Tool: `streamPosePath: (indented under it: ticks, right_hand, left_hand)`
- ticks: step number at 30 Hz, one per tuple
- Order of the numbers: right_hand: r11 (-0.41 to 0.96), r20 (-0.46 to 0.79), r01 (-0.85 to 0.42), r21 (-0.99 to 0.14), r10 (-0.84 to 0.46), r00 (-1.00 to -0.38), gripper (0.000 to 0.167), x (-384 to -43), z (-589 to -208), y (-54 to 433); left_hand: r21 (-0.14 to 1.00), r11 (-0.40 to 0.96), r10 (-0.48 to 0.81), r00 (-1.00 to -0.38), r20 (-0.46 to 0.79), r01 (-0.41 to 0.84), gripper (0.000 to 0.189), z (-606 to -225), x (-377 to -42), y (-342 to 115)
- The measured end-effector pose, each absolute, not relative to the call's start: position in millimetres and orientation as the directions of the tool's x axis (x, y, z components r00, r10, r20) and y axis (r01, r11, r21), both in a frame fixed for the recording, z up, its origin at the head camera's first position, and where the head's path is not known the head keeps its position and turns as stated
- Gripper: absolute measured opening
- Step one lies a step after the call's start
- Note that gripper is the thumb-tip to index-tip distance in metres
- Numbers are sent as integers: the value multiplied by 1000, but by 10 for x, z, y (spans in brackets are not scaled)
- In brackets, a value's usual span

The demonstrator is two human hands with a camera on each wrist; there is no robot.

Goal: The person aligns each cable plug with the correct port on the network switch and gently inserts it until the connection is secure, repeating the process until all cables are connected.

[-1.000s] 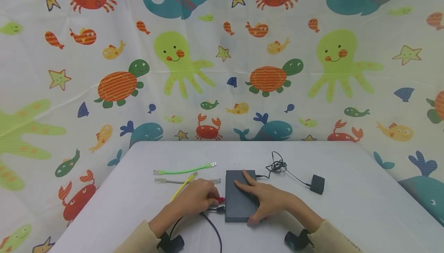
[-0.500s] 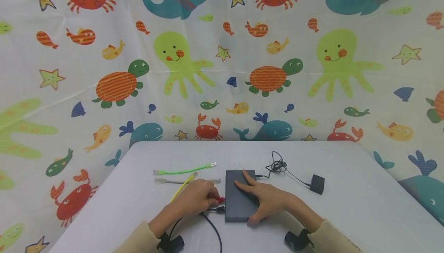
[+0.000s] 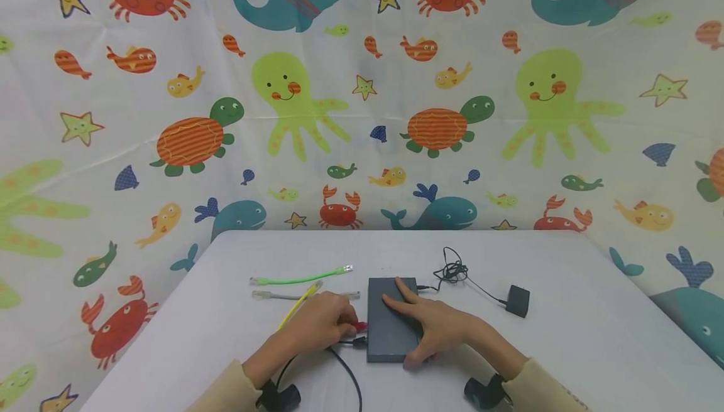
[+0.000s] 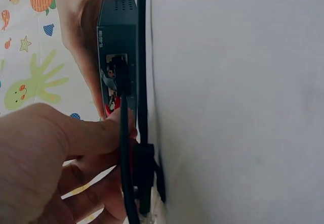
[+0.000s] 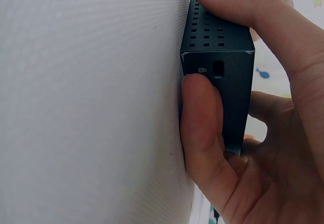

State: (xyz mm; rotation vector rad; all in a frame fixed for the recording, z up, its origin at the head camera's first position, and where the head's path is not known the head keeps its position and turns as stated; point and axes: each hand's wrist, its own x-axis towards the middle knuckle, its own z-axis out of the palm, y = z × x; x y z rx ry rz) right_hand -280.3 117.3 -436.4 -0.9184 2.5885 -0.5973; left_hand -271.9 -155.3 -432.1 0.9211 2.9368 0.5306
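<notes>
A dark grey network switch (image 3: pixel 387 327) lies on the white table, its port side facing left. My left hand (image 3: pixel 323 322) pinches the red plug (image 3: pixel 361 325) of a network cable at a port, seen in the left wrist view as a red plug (image 4: pixel 117 103) partly behind my fingertips. Beside it, a black cable's plug (image 3: pixel 359 341) sits in another port. My right hand (image 3: pixel 441 327) grips the switch: fingers spread over the top, thumb on the near vented side. In the right wrist view, curled fingers (image 5: pixel 201 115) press the switch's end face (image 5: pixel 235 90).
Green (image 3: pixel 302 278), grey (image 3: pixel 277 295) and yellow (image 3: pixel 300 304) network cables lie left of the switch. A thin power lead (image 3: pixel 452 271) runs from its right side to a black adapter (image 3: pixel 517 300). A black cable (image 3: pixel 351 371) loops toward the near edge. A patterned curtain (image 3: pixel 362 167) hangs behind.
</notes>
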Motion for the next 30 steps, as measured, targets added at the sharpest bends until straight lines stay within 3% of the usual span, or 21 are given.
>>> streamPosePath:
  ticks: [17,30]
  right_hand:
    - [696,-155,-525,-490,-662,-733,108,-2790,-4360,1167]
    - [696,-153,-526,-488,-662,-734,108,-2806,-4360,1168]
  left_hand:
    - [361,761,553,-830,77,540,14,-4355,-2745,-1564]
    - [327,766,556,-826,96,554,14,-4350,-2736,-1560]
